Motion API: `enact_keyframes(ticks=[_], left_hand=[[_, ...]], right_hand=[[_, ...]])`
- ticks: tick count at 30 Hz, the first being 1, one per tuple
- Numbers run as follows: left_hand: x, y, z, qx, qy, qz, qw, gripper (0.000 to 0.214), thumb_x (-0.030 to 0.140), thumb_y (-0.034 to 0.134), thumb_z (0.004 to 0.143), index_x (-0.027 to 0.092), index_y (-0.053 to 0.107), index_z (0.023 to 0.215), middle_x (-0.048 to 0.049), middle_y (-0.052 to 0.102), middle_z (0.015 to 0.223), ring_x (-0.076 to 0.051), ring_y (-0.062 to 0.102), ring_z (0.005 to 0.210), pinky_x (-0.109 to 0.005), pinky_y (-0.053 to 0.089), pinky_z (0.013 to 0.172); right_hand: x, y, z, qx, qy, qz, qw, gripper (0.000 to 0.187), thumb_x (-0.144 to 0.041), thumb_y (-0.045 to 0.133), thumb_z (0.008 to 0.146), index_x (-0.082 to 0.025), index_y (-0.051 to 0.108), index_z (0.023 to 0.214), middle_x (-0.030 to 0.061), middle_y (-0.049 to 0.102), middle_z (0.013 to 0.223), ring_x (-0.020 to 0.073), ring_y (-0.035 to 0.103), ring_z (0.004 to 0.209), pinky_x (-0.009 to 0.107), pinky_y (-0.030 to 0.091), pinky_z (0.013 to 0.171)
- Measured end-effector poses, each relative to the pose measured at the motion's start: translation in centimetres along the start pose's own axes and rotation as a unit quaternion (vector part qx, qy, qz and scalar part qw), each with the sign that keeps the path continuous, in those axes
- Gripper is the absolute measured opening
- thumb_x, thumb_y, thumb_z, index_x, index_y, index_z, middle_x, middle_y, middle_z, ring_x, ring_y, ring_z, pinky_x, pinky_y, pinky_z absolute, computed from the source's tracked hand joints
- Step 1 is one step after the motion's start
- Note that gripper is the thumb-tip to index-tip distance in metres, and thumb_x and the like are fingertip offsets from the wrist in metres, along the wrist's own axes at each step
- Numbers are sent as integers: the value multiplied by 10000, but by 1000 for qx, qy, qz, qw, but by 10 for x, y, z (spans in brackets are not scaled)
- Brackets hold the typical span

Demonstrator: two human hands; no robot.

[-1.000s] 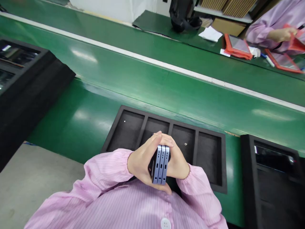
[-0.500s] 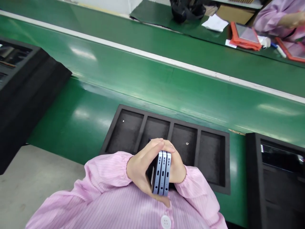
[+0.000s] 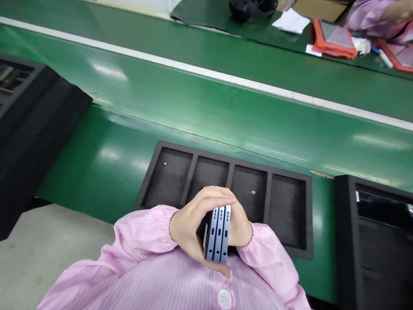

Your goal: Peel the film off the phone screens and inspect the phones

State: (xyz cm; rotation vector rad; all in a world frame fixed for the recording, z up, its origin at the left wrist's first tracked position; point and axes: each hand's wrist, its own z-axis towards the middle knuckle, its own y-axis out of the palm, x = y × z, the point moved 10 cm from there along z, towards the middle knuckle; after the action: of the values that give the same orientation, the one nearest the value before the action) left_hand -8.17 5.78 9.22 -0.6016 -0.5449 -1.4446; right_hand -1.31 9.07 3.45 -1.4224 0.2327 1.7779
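Note:
Three smartphones (image 3: 218, 236) are pressed together in a stack close to my chest, their bluish bottom edges with ports and speaker slots turned toward me. My left hand (image 3: 193, 224) wraps round them from the left, thumb under the lower side and fingers over the top. From the right, my right hand (image 3: 238, 221) closes on the same stack, its fingers partly hidden behind the phones. Beneath and beyond my hands lies a black foam tray (image 3: 269, 198) with several compartments; a tiny white bit shows in the leftmost one and a small ring in another.
Stacked black foam trays (image 3: 41, 125) stand at the left, with items in the top one. Another black tray (image 3: 348, 241) at the right holds a dark glossy device. Across the green bench (image 3: 193, 103) are orange-cased tablets (image 3: 335, 38), paper (image 3: 290, 21) and a co-worker's pink sleeve (image 3: 366, 19).
The fingers of my left hand have shifted slightly to the right over the top of the phones. The camera view has moved a little; the grip on the stack stays.

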Motion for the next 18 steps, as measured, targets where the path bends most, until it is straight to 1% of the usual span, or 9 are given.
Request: enact_keyframes(ticks=[2, 3, 8, 14, 18], left_hand=[[-3, -1, -1, -1, -6, -21, 1000, 1053, 611, 841, 542, 155, 411, 1388, -128, 527, 1175, -268, 570, 1103, -409, 491, 1014], [-5, -1, -1, -1, -13, -30, 999, 1035, 604, 851, 528, 173, 424, 1368, -129, 517, 1183, -275, 569, 1108, -422, 494, 1007], [-12, 0, -4, -1, -45, -47, 998, 917, 614, 858, 505, 244, 467, 1248, -122, 506, 1187, -284, 577, 1097, -441, 510, 957], [-14, 1, -6, -7, -63, -35, 997, 845, 636, 845, 504, 253, 469, 1156, -111, 503, 1208, -275, 576, 1129, -396, 502, 956], [-13, 0, -4, -16, -68, -18, 997, 810, 631, 843, 512, 242, 466, 1114, -115, 503, 1223, -273, 582, 1134, -378, 515, 936]], right_hand=[[5, 2, 0, -10, 25, 1, 1000, 658, -438, 837, 613, -219, 508, 1139, 119, 571, 1154, 320, 579, 1078, 512, 485, 956], [6, 1, 0, -10, 31, 2, 999, 681, -458, 848, 599, -228, 505, 1141, 113, 569, 1152, 318, 582, 1068, 507, 492, 945], [8, -1, 0, 5, 46, 24, 999, 788, -523, 861, 587, -271, 466, 1220, 82, 566, 1134, 288, 604, 1009, 468, 520, 897], [6, -4, -1, 13, 52, 1, 999, 828, -534, 883, 531, -243, 485, 1196, 85, 578, 1089, 272, 623, 921, 448, 532, 854], [8, -5, 0, 17, 69, 4, 997, 829, -540, 888, 509, -228, 499, 1172, 89, 603, 1048, 284, 631, 908, 460, 540, 847]])
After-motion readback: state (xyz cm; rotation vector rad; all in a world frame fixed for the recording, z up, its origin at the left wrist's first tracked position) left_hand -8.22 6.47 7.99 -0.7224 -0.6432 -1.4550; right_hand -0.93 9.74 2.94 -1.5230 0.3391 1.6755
